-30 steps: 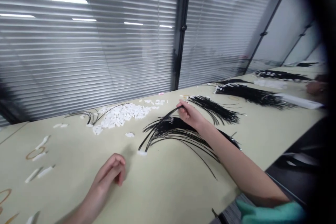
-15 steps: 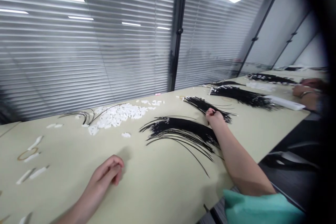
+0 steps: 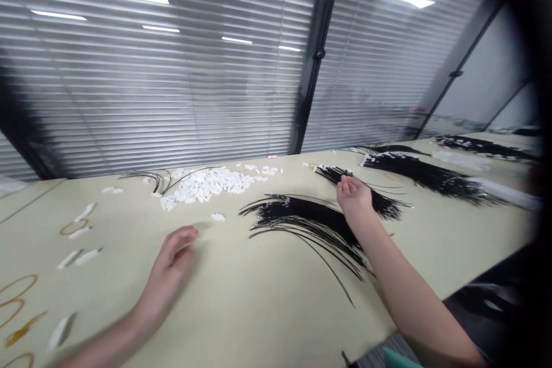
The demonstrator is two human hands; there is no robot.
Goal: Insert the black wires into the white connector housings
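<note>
Right hand (image 3: 354, 198) paused over smaller black bundle (image 3: 386, 204)

The right hand was placed over the middle of the smaller black bundle, its fingers curled in and their tips close together. Whether a strand was pinched between them could not be told, nor whether the hand touched the bundle. The forearm crossed the right end of the larger black bundle (image 3: 313, 215), which lay fanned out on the pale table (image 3: 259, 316) between the two hands, nearer the person than the smaller one.

The left hand (image 3: 171, 257) was loosely bent, with a gap between thumb and fingers and nothing visible in its grasp. It was near a small white cluster (image 3: 218, 217), well apart from both bundles. Beyond it a heap of white pieces (image 3: 211, 185) spread in front of the blinds (image 3: 172, 86), a few dark loose strands (image 3: 161, 183) at its left edge. Tan loops (image 3: 17, 302) lay at the far left, near several white strips (image 3: 87, 257). Farther right, another dark bundle (image 3: 425, 173) rested beside a long white bar (image 3: 511, 191).
</note>
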